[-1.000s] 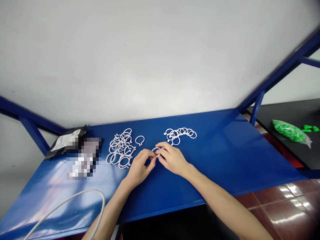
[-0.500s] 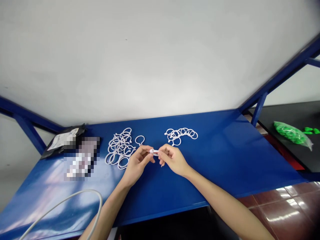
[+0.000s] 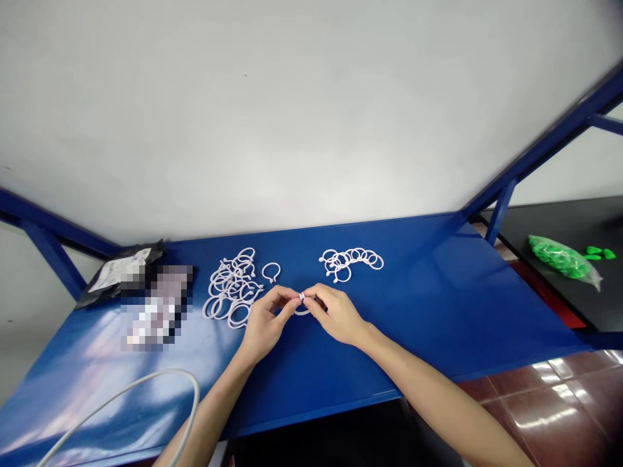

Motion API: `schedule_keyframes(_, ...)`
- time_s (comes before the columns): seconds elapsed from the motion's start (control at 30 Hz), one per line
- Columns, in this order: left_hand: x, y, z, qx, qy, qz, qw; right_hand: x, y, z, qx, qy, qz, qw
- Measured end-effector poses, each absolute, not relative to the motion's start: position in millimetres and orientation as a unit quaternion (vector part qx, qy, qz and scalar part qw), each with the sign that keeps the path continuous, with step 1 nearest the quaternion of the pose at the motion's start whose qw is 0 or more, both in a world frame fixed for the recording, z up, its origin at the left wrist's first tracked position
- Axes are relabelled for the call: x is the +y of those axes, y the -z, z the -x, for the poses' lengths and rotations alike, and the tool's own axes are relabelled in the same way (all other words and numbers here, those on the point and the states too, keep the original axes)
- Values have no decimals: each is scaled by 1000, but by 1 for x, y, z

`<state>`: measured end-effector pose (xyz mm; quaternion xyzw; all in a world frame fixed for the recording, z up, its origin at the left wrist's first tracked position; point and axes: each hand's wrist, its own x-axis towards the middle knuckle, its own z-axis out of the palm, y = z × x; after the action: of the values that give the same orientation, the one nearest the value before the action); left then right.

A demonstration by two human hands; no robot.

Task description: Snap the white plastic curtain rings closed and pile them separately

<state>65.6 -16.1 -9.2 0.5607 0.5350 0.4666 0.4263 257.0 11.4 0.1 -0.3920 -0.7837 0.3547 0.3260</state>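
Observation:
Between my hands is a white plastic ring [image 3: 302,312] with small knobs at its ends, like the others on the table. My left hand [image 3: 267,318] pinches one end of it with thumb and fingertips. My right hand [image 3: 335,313] pinches the other end, so the fingertips of both hands nearly meet. Fingers hide much of the ring. Left of my hands lies a tangled pile of white rings [image 3: 232,288], with a single ring [image 3: 271,272] just beside it. Several more rings [image 3: 351,258] overlap in a row beyond my right hand.
Everything lies on a blue table [image 3: 438,292] against a pale wall. At the left are a black bag [image 3: 117,272] and a blurred package [image 3: 160,305]. A white cable [image 3: 160,371] loops near my left forearm. A bag of green pieces [image 3: 562,259] rests on a dark surface at right.
Both hands have drawn together, and the ring has turned so its loop now hangs below the fingertips. The right fingers have closed in on its end. The other rings look unmoved.

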Motion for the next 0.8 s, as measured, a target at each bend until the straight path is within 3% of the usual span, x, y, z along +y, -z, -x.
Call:
schedule_keyframes(0.2,-16,6,-65,534,-465,-569,418,14,-5,-259,-788,-379,374,310)
schedule_keyframes(0.4,-17,6,-66,522,-472,-623,342,17,-8,-263,-771,-436,369,283)
schedule_keyframes(0.8,-19,9,-62,450,-474,-722,227,15,-4,-266,-800,-408,336,284)
